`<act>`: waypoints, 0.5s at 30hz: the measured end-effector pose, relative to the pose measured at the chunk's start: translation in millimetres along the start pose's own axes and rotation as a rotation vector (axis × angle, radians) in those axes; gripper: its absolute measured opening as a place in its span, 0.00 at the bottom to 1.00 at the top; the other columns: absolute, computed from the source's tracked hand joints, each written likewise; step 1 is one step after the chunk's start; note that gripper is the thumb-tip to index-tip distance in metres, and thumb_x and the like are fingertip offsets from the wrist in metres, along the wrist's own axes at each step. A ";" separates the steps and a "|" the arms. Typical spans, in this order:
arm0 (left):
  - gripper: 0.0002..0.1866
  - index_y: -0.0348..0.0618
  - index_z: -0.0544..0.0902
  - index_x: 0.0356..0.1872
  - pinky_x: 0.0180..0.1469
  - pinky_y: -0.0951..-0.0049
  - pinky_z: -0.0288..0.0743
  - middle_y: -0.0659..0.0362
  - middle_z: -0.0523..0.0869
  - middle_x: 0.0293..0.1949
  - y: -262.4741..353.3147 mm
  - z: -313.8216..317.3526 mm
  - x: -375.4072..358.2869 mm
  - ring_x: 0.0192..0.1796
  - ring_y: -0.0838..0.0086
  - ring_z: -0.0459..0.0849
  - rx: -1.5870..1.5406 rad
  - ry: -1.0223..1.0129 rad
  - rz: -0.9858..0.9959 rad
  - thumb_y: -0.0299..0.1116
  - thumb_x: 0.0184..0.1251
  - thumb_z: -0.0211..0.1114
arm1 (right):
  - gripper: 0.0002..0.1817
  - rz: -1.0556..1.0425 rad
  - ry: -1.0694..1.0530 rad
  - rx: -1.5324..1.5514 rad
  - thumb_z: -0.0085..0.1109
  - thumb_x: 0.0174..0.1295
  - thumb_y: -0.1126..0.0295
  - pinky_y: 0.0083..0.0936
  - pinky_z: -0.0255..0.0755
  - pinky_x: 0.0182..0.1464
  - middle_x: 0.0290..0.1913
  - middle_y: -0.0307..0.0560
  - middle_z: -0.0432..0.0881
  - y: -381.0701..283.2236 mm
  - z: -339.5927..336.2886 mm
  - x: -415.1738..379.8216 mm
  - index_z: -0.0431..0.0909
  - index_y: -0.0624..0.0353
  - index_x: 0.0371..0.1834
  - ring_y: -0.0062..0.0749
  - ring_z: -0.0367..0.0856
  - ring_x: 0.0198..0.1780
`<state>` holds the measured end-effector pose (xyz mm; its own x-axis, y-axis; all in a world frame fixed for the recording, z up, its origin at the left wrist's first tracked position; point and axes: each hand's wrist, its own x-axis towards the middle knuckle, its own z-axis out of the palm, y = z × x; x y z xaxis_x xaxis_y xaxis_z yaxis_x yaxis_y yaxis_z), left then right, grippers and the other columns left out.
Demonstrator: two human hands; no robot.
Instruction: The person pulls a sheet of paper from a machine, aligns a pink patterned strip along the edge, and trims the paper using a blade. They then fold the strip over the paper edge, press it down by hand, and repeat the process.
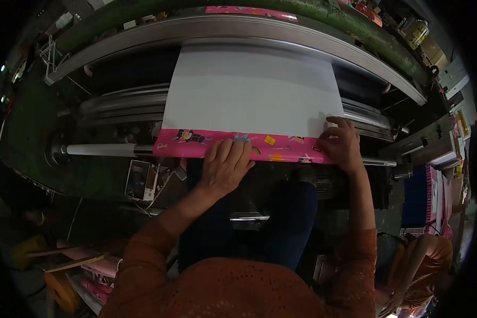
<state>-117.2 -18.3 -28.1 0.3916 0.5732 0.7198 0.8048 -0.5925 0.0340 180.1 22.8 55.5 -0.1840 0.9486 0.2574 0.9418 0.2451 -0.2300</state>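
Observation:
A wide sheet of paper (254, 85), white on this side, runs down from the machine to a roll wound with pink printed paper (270, 148) with cartoon figures. My left hand (227, 161) rests on the middle of this pink roll, its fingers lying over the top. At the roll's right end, my right hand (343, 143) has thumb and forefinger brought together at the paper's edge, with the other fingers curved above. The roll sits on a horizontal shaft (379, 161), whose left part carries a white tube (102, 149).
Beyond the sheet, a metal bar (238, 29) and a green beam (344, 21) cross the machine. A small control box (141, 180) hangs at left below the shaft. Another person in an orange top (426, 265) is at the lower right, near stacked pink-edged material (433, 196).

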 end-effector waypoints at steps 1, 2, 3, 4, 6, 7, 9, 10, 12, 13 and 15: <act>0.24 0.41 0.78 0.52 0.52 0.60 0.69 0.56 0.77 0.48 -0.8 2.1 -0.2 0.51 0.64 0.75 0.068 0.008 0.029 0.43 0.57 0.67 | 0.08 -0.002 -0.003 -0.002 0.70 0.44 0.68 0.45 0.61 0.61 0.57 0.42 0.78 -10.1 4.7 -8.5 0.86 0.51 0.30 0.44 0.70 0.63; 0.24 0.41 0.78 0.52 0.52 0.60 0.69 0.56 0.77 0.48 -0.6 2.9 0.4 0.51 0.64 0.75 0.070 0.008 0.022 0.43 0.57 0.67 | 0.11 0.001 0.196 -0.050 0.70 0.45 0.67 0.44 0.61 0.60 0.56 0.42 0.78 -20.9 12.1 -16.5 0.86 0.51 0.33 0.44 0.70 0.62; 0.23 0.42 0.78 0.50 0.51 0.61 0.68 0.57 0.77 0.46 -0.1 3.9 2.3 0.49 0.65 0.74 0.119 0.019 0.030 0.47 0.58 0.65 | 0.13 0.001 0.399 -0.095 0.71 0.45 0.66 0.44 0.61 0.60 0.56 0.43 0.78 -32.6 18.9 -24.1 0.85 0.50 0.37 0.44 0.70 0.62; 0.23 0.44 0.78 0.48 0.50 0.61 0.67 0.58 0.77 0.44 0.8 4.4 3.8 0.48 0.66 0.74 0.170 0.029 0.036 0.51 0.59 0.63 | 0.16 -0.080 0.436 -0.111 0.70 0.48 0.63 0.42 0.61 0.59 0.54 0.44 0.78 -44.7 24.0 -34.6 0.83 0.50 0.42 0.44 0.71 0.60; 0.24 0.44 0.78 0.47 0.50 0.61 0.66 0.58 0.77 0.44 3.2 1.9 5.3 0.48 0.66 0.74 0.173 0.000 0.016 0.51 0.57 0.65 | 0.15 -0.095 0.470 -0.087 0.70 0.50 0.63 0.41 0.61 0.58 0.52 0.43 0.78 -80.8 39.8 -44.4 0.82 0.51 0.41 0.43 0.72 0.58; 0.25 0.45 0.78 0.47 0.50 0.60 0.66 0.58 0.77 0.44 4.3 1.0 6.3 0.49 0.65 0.74 0.167 -0.031 0.010 0.52 0.55 0.66 | 0.15 -0.126 0.481 -0.094 0.69 0.52 0.61 0.40 0.61 0.56 0.49 0.44 0.79 -90.5 48.6 -45.3 0.81 0.52 0.42 0.43 0.73 0.54; 0.24 0.46 0.78 0.45 0.49 0.60 0.66 0.58 0.77 0.43 5.5 0.4 7.5 0.49 0.65 0.74 0.182 -0.041 0.003 0.53 0.56 0.64 | 0.14 -0.113 0.469 -0.065 0.68 0.53 0.60 0.40 0.62 0.54 0.47 0.44 0.78 -99.6 61.6 -44.9 0.81 0.52 0.40 0.43 0.74 0.51; 0.24 0.46 0.78 0.44 0.48 0.60 0.65 0.58 0.77 0.43 5.4 1.0 8.4 0.48 0.65 0.74 0.195 -0.046 -0.008 0.55 0.58 0.63 | 0.14 -0.104 0.457 -0.041 0.67 0.54 0.59 0.39 0.62 0.52 0.45 0.44 0.78 -102.7 67.7 -43.0 0.80 0.53 0.39 0.43 0.74 0.48; 0.22 0.47 0.77 0.40 0.46 0.62 0.65 0.60 0.76 0.39 5.5 5.5 11.9 0.45 0.67 0.73 0.212 0.010 -0.014 0.56 0.61 0.59 | 0.13 -0.137 0.500 -0.049 0.66 0.54 0.59 0.39 0.63 0.50 0.43 0.44 0.78 -99.5 79.8 -40.2 0.80 0.53 0.38 0.43 0.74 0.46; 0.21 0.48 0.77 0.35 0.43 0.64 0.64 0.61 0.75 0.35 4.8 8.6 13.6 0.41 0.69 0.73 0.218 0.069 -0.013 0.56 0.64 0.56 | 0.13 -0.160 0.544 -0.065 0.65 0.55 0.58 0.39 0.63 0.49 0.41 0.44 0.78 -96.1 84.7 -37.7 0.79 0.53 0.36 0.43 0.74 0.43; 0.22 0.49 0.76 0.31 0.41 0.66 0.63 0.62 0.74 0.30 1.8 13.9 14.7 0.38 0.70 0.72 0.243 0.121 -0.020 0.57 0.67 0.53 | 0.12 -0.211 0.577 -0.080 0.62 0.57 0.58 0.38 0.65 0.44 0.37 0.43 0.78 -88.2 90.7 -31.1 0.78 0.53 0.34 0.42 0.74 0.40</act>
<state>-103.8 -3.1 -27.1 0.3306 0.5030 0.7985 0.9009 -0.4204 -0.1081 77.2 -10.2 -17.3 -0.2075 0.6147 0.7610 0.9242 0.3782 -0.0536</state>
